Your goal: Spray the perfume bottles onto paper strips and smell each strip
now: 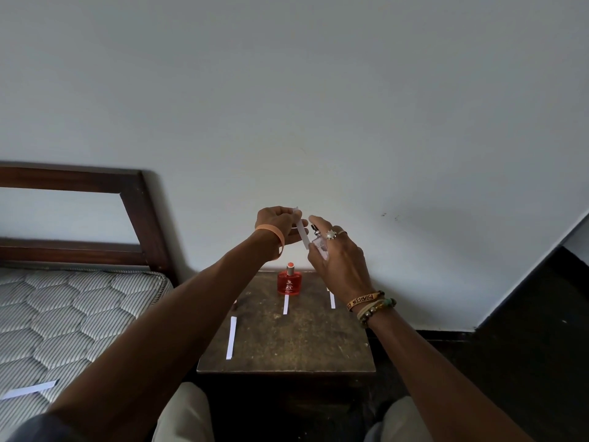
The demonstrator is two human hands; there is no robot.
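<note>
Nearest the camera are the knees [185, 413] in pale trousers, with both forearms reaching forward over them. To the left lies the bed [63, 314], its quilted mattress carrying a bed strip [30, 390] of white paper near the lower edge. Ahead is a small dark tabletop [287, 346], worn and scratched. On its left side lies a long strip [231, 338]; farther back lie a middle strip [286, 304] and a right strip [332, 299], well apart. The red bottle [289, 282] stands upright at the back of the tabletop, just behind the middle strip. Above it both hands are raised. The left hand [275, 220], with an orange band [274, 232] at the wrist, pinches the held strip [302, 232] near its top, so the paper hangs tilted. The right hand [338, 260], wearing a ring [331, 234] and bracelets [369, 303], grips the clear bottle [318, 242] with the forefinger over its sprayer, the nozzle just beside the held strip. Behind are a plain wall [318, 90] and a dark headboard [137, 202] on the left.
</note>
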